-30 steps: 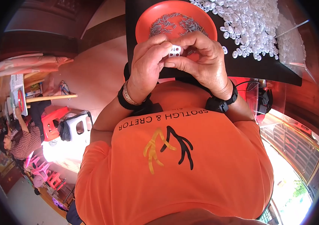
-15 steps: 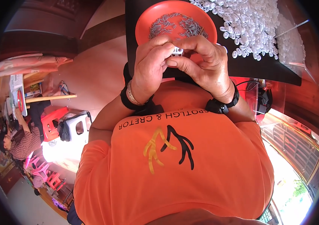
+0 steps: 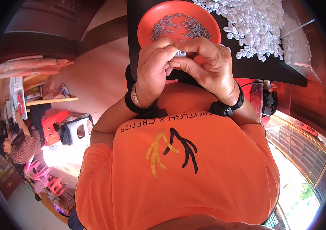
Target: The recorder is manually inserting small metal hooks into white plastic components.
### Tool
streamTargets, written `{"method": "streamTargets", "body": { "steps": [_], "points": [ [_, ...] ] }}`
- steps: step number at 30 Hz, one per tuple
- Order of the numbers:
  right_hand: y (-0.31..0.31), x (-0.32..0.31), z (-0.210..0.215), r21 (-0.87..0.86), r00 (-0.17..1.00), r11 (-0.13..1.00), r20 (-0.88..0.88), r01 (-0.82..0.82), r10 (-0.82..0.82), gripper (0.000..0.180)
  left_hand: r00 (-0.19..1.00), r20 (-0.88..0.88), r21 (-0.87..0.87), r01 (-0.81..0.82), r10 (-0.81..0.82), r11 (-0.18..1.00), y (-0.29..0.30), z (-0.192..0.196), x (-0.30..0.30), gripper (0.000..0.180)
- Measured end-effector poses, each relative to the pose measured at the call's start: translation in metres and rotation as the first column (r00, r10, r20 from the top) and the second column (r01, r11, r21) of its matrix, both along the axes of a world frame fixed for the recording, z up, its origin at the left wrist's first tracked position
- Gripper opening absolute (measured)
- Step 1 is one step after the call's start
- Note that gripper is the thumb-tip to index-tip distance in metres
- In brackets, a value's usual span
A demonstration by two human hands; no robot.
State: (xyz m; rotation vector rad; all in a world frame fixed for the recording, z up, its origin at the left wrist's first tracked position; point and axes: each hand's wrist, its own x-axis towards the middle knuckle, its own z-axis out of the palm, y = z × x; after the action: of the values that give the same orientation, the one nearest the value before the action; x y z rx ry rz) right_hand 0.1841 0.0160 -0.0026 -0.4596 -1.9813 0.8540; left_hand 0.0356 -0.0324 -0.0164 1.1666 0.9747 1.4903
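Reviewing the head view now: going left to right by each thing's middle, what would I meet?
Seated person in a striped shirt → white stool → left hand → small white piece with holes → right hand → pile of white pieces.

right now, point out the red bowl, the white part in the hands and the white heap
Red bowl (image 3: 145,27): head view, left inner wall.
White part (image 3: 181,54): head view, exposed face between the fingers.
White heap (image 3: 258,28): head view, around its middle.

Narrow gap between plate (image 3: 144,30) and white pile (image 3: 255,28)
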Motion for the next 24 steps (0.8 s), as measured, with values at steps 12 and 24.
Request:
{"method": "streamTargets", "body": {
  "steps": [12,24],
  "points": [
    [0.0,-0.004,-0.002,-0.245,0.987,0.965,-0.149,-0.09,0.054,0.018,0.999,-0.012,-0.052,0.047,-0.048,0.998,0.0,0.004,-0.009,0.023],
    [0.002,0.0,-0.003,-0.138,0.994,0.988,-0.092,-0.075,0.063,0.019,0.988,0.071,-0.064,0.145,-0.14,0.987,0.002,0.001,-0.01,0.025]
  ]
}}
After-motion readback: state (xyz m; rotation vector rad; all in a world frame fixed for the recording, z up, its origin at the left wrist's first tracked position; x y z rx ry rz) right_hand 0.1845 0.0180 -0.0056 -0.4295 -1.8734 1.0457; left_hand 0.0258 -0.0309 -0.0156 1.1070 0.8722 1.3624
